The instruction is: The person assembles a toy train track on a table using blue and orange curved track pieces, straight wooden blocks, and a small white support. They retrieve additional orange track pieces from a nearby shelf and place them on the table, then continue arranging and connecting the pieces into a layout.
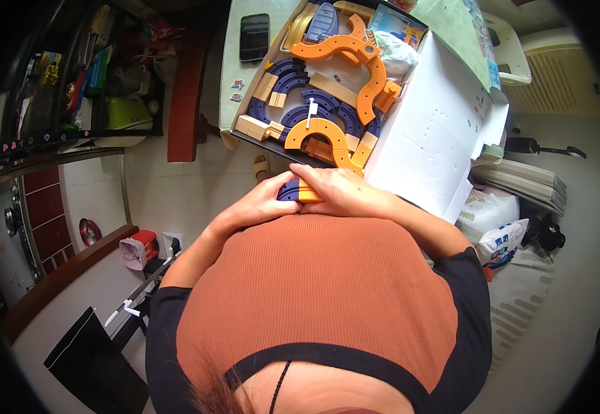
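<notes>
Both hands, left hand (258, 204) and right hand (338, 192), clasp blue-and-orange track pieces (298, 192) below the white box lid (428, 131).

Track pieces (321, 103) in open box (424, 131), phone (254, 36) left of box, both on table (234, 83)

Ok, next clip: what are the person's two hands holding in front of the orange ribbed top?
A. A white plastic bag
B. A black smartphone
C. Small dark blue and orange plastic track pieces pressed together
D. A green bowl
C: the left hand and the right hand close around the small dark blue and orange plastic track pieces, just below the open box of curved track parts.
</notes>
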{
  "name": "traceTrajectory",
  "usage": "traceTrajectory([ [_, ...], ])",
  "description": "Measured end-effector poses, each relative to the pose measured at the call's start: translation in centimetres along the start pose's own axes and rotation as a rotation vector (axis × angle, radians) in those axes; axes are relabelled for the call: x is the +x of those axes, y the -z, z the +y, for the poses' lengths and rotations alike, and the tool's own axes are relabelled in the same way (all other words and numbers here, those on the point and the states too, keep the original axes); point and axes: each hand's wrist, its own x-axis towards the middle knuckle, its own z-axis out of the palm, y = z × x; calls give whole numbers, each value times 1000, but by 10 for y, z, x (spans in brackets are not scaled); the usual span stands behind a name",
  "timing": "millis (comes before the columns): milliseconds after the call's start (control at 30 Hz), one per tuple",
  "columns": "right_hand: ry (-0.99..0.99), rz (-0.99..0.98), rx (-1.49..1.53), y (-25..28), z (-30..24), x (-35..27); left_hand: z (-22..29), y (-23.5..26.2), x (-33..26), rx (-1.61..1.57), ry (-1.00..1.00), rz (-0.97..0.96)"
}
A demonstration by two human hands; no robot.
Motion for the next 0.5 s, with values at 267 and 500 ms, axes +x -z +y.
traceTrajectory([
  [267, -28, 158, -126, -24, -21, -23, -9, -10, -19, 213, -99, 32],
  [500, -11, 197, -136, -28, -29, -23, 2, 0, -26, 300, -182, -63],
])
